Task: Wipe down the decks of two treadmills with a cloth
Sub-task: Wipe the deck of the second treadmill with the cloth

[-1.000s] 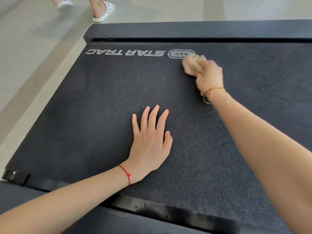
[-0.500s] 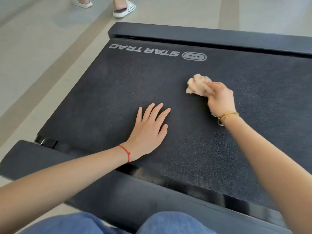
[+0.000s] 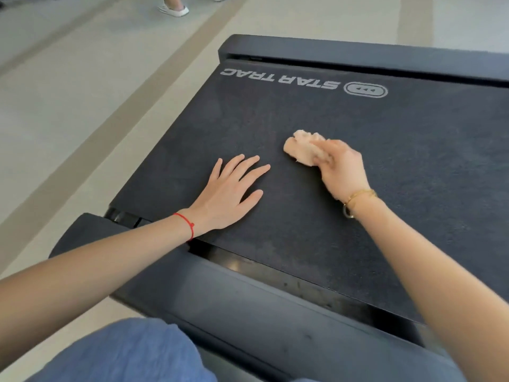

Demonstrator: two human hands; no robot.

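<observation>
Clutching cloth [image 3: 301,150] mid-belt [image 3: 413,188], right hand [image 3: 341,172]; left hand [image 3: 228,191] flat, fingers straight, near belt's side edge.

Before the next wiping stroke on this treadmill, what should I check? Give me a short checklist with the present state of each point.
1. Cloth held firmly: ok, the right hand grips it bunched.
2. Cloth touches the belt: ok, it lies on the belt surface.
3. Left hand out of the stroke path: not ok if wiping leftward; it rests flat on the belt just left of the cloth.
4. Belt free of other things: ok in the part seen.
5. Belt already clean: cannot tell.
6. Passer-by's foot clear of the treadmill: ok, far off on the floor.
</observation>
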